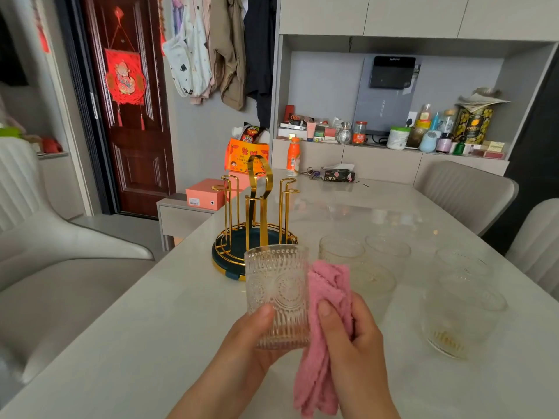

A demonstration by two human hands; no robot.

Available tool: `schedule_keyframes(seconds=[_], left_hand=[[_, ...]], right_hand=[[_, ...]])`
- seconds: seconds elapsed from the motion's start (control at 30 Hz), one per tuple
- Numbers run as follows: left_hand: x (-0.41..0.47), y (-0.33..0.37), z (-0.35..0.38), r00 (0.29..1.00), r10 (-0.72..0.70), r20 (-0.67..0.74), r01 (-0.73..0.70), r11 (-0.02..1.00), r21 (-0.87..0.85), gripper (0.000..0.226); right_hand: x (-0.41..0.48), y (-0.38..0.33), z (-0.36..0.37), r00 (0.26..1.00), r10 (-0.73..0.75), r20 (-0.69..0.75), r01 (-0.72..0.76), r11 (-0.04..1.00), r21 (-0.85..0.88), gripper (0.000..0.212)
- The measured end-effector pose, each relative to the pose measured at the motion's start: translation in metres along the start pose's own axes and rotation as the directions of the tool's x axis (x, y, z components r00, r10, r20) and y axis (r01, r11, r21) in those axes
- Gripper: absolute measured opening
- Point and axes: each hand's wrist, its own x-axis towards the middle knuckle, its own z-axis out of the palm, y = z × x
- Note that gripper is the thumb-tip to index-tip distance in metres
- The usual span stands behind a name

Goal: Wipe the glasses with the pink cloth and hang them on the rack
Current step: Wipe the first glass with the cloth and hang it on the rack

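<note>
My left hand [242, 346] grips an embossed clear glass [276, 285] upright from below, above the table's near part. My right hand [354, 343] holds the pink cloth [325, 337], pressed against the glass's right side, with its lower end hanging down. Behind the glass stands the gold wire rack [257, 213] on a dark round base, with no glass on its pegs. Several more clear glasses stand on the white table [136, 343] to the right, among them one [341, 249] just behind the cloth and a large one [462, 316] at the near right.
Grey chairs flank the table: one at the left [60, 246] and two at the right [465, 192]. At the table's far end are an orange bottle [293, 157], keys and a tissue pack [337, 173]. A pink box [202, 195] sits on a low stand left of the rack.
</note>
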Motion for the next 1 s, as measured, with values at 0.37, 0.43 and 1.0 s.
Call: schedule_keyframes(seconds=[0.37,0.43,1.0], left_hand=[[0.0,0.002,-0.001,0.996,-0.086,-0.024,0.086,0.996,0.022,0.11],[-0.001,0.0,-0.001,0.996,-0.083,-0.032,0.082,0.996,-0.044,0.103],[0.003,-0.001,0.003,0.972,0.0,-0.235,0.042,0.984,0.17,0.074]], right_hand=[[0.001,-0.01,-0.003,0.984,-0.174,0.038,0.177,0.971,-0.162,0.03],[0.004,-0.008,-0.006,0.999,-0.05,0.012,0.05,0.998,-0.046,0.019],[-0.001,-0.001,0.002,0.93,-0.367,-0.012,0.352,0.901,-0.254,0.045]])
